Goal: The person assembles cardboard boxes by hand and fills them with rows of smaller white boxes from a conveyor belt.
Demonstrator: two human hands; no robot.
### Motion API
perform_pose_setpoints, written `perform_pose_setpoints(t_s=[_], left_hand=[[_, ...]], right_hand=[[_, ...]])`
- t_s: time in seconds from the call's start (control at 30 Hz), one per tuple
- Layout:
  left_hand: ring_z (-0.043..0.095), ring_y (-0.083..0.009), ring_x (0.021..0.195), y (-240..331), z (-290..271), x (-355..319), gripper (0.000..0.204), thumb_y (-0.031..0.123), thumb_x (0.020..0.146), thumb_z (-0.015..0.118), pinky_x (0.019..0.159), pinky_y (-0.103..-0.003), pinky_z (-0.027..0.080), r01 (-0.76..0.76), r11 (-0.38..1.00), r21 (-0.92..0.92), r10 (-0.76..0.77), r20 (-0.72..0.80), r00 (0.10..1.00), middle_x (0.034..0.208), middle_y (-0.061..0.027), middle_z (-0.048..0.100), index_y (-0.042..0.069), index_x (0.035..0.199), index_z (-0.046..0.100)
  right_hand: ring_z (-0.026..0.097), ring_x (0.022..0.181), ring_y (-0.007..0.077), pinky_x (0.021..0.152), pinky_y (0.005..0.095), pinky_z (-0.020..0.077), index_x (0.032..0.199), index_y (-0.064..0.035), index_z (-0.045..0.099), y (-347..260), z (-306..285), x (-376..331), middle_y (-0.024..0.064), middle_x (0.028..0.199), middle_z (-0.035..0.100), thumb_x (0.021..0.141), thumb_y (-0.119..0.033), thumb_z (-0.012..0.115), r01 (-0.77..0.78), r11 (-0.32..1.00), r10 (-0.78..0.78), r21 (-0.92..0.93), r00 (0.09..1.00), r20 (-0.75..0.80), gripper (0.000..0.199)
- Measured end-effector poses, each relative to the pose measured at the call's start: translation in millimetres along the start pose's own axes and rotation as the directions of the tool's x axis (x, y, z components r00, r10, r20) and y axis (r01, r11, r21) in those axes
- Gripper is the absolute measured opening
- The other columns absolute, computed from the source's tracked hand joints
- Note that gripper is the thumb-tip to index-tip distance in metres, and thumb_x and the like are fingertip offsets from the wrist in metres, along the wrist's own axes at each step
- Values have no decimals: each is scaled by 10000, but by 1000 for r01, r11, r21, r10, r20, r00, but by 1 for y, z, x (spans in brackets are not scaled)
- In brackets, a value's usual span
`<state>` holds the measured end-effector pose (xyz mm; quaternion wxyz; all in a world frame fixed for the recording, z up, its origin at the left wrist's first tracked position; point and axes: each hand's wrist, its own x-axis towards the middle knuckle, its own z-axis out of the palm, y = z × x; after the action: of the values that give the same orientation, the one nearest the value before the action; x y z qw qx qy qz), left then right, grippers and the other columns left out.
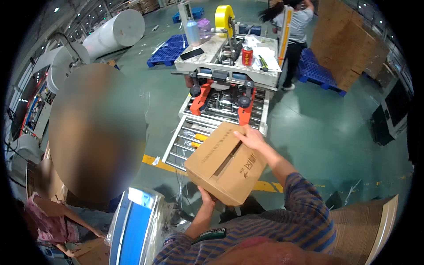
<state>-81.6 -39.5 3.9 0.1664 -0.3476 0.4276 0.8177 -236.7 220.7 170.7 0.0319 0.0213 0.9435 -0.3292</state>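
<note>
A brown cardboard box (216, 152) with printed dark marks lies tilted between my hands. A narrow dark gap shows between its top flaps. My right hand (252, 138) grips its far right edge, thumb on top near the gap. Low on the near left corner, my left hand (206, 197) holds the box, with most of its fingers hidden underneath. The box's far part overlaps a roller conveyor (179, 145); I cannot tell whether it rests on the rollers. Beyond it stands a carton sealing machine with orange side guides (201, 99) and a yellow tape roll (224, 21).
On the machine top are a phone (192, 54), a red can (247, 56) and a spray bottle (193, 32). A blue, plastic-wrapped stack (136, 229) stands at my left, near a person in pink (48, 218). Flat cardboard (360, 227) lies at my right. Another person (295, 31) stands behind the machine.
</note>
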Motion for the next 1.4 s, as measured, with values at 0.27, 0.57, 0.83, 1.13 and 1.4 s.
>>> perform_pose_setpoints(t_s=[0.27,0.57,0.83,1.13,1.4], left_hand=[[482,-298,1121,11,28,76,512,256,960,442,969,-398,378,-605,759,241,623,-538,568,1244,-225,457,-66,1325,285],[309,-310,1300,64,200,157,825,202,860,603,1082,-392,233,-463,739,490,671,-603,431,1447,-243,228,-60,1435,72],[407,-312,1261,88,238,253,624,333,953,448,1054,-356,305,-486,649,586,703,-219,676,1349,-234,430,67,1460,198],[543,-362,1096,-26,119,87,540,476,888,465,926,-413,430,-183,540,822,451,-99,887,1162,-216,584,59,1218,562],[584,-338,1017,-218,38,-122,436,409,837,524,876,-445,467,67,722,689,557,-635,536,1085,-148,631,93,1124,615]], right_hand=[[558,1027,341,877,419,462,1302,27,404,-13,174,108,222,1128,553,791,-575,557,266,943,-228,-200,954,192,805],[478,1157,336,986,459,366,1347,27,365,24,152,297,222,1263,486,822,-549,514,473,848,-444,-238,880,166,794],[245,1371,297,1107,482,185,1390,20,323,64,114,319,191,1456,307,849,-521,500,687,600,-674,-410,710,205,785],[168,1395,318,1123,457,149,1393,40,305,81,123,330,200,1498,199,843,-517,514,667,620,-650,-414,732,204,810],[476,1205,353,992,454,383,1253,-69,520,122,202,9,201,1292,506,798,-471,591,953,266,-141,-146,188,972,612]])
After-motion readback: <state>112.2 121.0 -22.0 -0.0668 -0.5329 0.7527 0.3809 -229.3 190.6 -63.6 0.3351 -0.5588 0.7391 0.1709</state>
